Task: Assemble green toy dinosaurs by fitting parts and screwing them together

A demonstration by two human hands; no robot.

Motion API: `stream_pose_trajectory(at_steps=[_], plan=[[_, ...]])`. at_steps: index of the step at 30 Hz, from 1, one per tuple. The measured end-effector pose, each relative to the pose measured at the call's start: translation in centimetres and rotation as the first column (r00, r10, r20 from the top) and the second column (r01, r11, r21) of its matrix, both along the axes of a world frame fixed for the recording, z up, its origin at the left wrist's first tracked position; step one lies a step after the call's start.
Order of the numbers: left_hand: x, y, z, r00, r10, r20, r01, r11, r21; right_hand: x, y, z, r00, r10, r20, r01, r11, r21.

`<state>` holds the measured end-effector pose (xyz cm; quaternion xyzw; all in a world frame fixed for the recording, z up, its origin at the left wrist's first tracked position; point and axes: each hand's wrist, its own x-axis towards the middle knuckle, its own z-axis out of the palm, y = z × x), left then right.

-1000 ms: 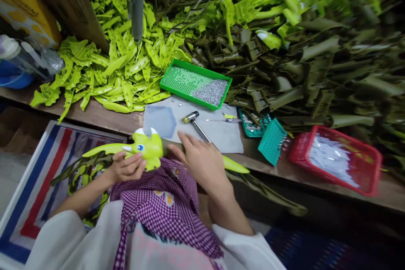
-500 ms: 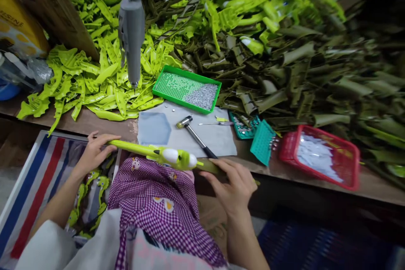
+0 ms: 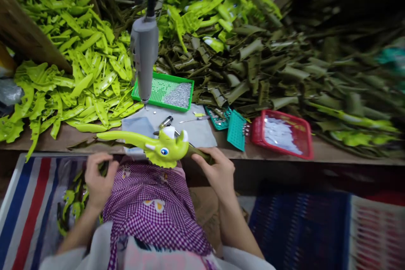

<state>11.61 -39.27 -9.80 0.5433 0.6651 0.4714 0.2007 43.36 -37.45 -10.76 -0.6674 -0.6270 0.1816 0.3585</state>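
Observation:
A lime-green dinosaur-head toy (image 3: 167, 152) with a blue eye and white horns lies across my lap at the bench edge, its long snout (image 3: 122, 136) pointing left. My right hand (image 3: 218, 173) is closed round the toy's dark olive handle at the right. My left hand (image 3: 99, 179) sits lower left, below the snout and off it, with its fingers curled; a dark olive piece shows at them, but I cannot make out what they hold. A grey powered screwdriver (image 3: 144, 59) hangs above the bench, just behind the toy.
On the wooden bench lie a grey mat (image 3: 199, 133), a small hammer (image 3: 166, 121), a green tray of screws (image 3: 164, 93), teal trays (image 3: 236, 130) and a red basket (image 3: 281, 133). Lime parts (image 3: 79, 80) and olive parts (image 3: 268, 71) are heaped behind. A striped bag (image 3: 28, 202) with toys is at left.
The toy has turned so its eye faces me and moved up to the bench edge. My left hand has let go of the snout tip and dropped lower. My view has shifted right.

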Motion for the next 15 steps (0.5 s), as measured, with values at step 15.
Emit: stream_pose_trajectory(at_steps=[15], plan=[[8.2, 7.4, -4.7, 0.423, 0.179, 0.888, 0.237, 0.924, -0.299, 17.7, 10.3, 0.6, 0.748, -0.543, 0.382, 0.619, 0.779, -0.105]])
